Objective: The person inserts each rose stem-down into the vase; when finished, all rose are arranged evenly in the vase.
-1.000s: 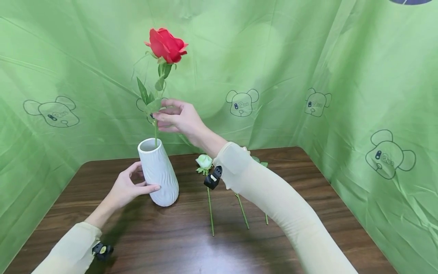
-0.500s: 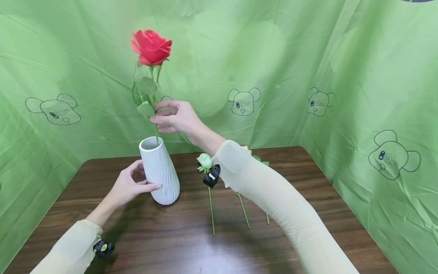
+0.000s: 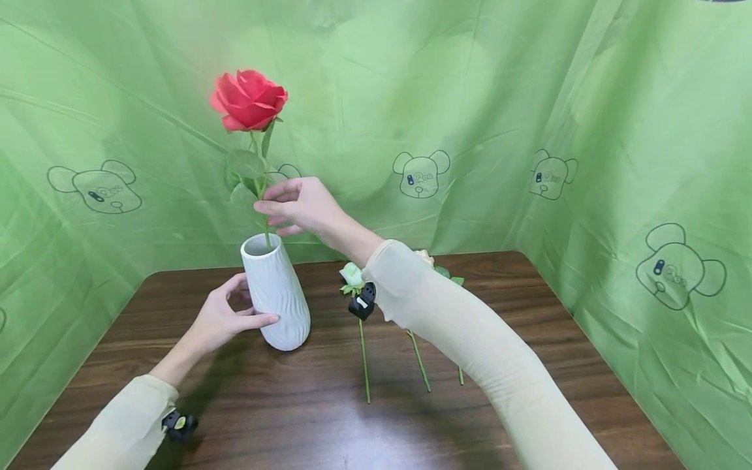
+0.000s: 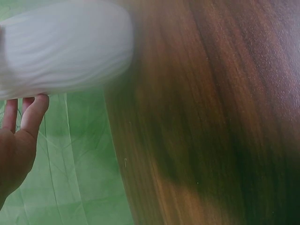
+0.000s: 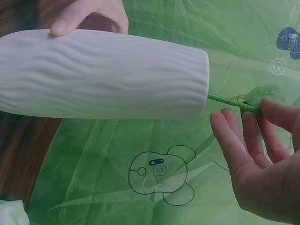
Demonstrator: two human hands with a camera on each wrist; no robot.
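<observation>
A white ribbed vase (image 3: pixel 276 294) stands at the left of the table, its wavy side also large in the right wrist view. My left hand (image 3: pixel 223 316) holds its lower body from the left, thumb across the front and the other fingers partly hidden behind. Above the rim, my right hand (image 3: pixel 308 205) pinches the green stem of a red rose (image 3: pixel 249 101) between thumb and fingers. The stem's lower end (image 5: pixel 225 100) passes into the vase mouth, and the rest of it inside is hidden. The bloom stands upright, high over the vase.
Right of the vase a white rose (image 3: pixel 352 275) lies on the dark wooden table (image 3: pixel 282 418). Two more stems lie beyond it, partly covered by the right sleeve (image 3: pixel 470 333); a pale bloom (image 3: pixel 424 257) peeks out behind. Green cloth (image 3: pixel 493 85) hangs around the table.
The red rose has moved down and to the left, and its bloom has turned. My right hand has shifted slightly down with the stem. The left hand and vase stay in place.
</observation>
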